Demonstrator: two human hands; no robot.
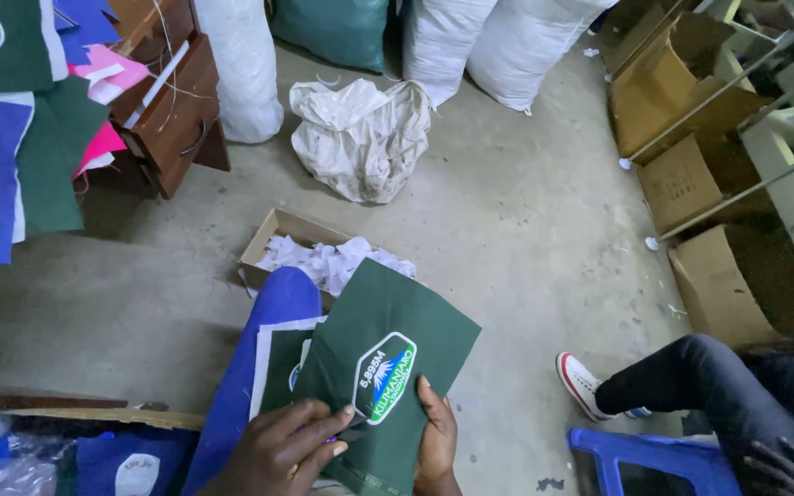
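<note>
I hold a dark green fabric piece point(397, 321) with a white-edged patch showing a mountain emblem point(385, 377). My right hand point(436, 439) grips the fabric's lower edge from beneath, thumb on top beside the patch. My left hand point(279, 450) rests on the fabric's left side and pinches something small and dark at the patch's lower corner; what it is cannot be told. More green and blue fabric pieces point(273, 349) lie stacked on my lap under the held one.
A shallow cardboard box point(279, 230) of white scraps sits on the concrete floor ahead. A crumpled white sack point(360, 138), filled sacks, a wooden drawer unit point(172, 101) and cardboard boxes point(691, 174) ring the floor. Another person's leg point(691, 377) and a blue stool point(654, 459) are at right.
</note>
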